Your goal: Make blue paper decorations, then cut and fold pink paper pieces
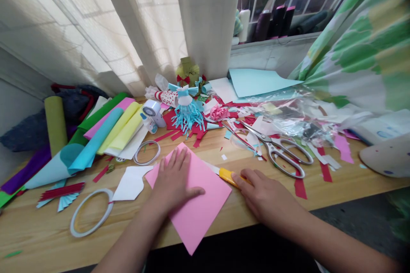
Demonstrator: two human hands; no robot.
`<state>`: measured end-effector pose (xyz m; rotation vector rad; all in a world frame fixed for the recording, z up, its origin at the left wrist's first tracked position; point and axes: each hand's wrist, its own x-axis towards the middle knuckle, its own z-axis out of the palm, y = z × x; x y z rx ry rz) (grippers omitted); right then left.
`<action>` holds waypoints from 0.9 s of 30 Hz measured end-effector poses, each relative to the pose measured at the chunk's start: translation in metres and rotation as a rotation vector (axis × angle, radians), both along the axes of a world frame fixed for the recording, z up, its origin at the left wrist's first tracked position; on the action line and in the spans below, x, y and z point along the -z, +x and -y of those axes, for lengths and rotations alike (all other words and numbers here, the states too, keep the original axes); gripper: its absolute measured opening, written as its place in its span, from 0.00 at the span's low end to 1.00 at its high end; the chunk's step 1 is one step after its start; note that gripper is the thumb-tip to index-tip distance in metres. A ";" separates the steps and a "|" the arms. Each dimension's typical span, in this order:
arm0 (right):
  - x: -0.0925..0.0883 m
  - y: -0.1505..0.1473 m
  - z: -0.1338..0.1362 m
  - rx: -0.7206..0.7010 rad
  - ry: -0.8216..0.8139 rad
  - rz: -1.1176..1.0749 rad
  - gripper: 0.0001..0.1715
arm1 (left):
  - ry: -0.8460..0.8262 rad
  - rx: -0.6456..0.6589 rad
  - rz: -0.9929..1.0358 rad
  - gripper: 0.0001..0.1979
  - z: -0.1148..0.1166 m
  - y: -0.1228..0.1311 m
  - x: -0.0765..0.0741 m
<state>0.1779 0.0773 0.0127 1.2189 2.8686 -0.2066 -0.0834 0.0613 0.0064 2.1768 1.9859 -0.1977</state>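
Pressing open left hand (173, 181) flat on square pink paper sheet (198, 209) atop light wooden tabletop (48, 239); curled right hand (265, 198) touching yellow plastic utility knife (228, 178) (grip closure unclear) at sheet's right edge.

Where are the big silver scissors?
In the head view, the silver scissors lie open on the wooden table, right of centre, just beyond the right hand and the yellow utility knife.
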 end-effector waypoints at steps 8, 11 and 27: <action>0.008 0.005 -0.004 0.010 0.077 -0.023 0.25 | -0.034 -0.020 0.015 0.54 -0.007 -0.007 0.003; 0.009 0.009 -0.004 -0.009 0.070 -0.068 0.25 | -0.037 -0.039 0.027 0.55 -0.007 -0.006 0.001; 0.010 -0.004 -0.012 -0.036 0.047 -0.067 0.24 | -0.019 -0.042 0.053 0.57 -0.005 -0.007 0.007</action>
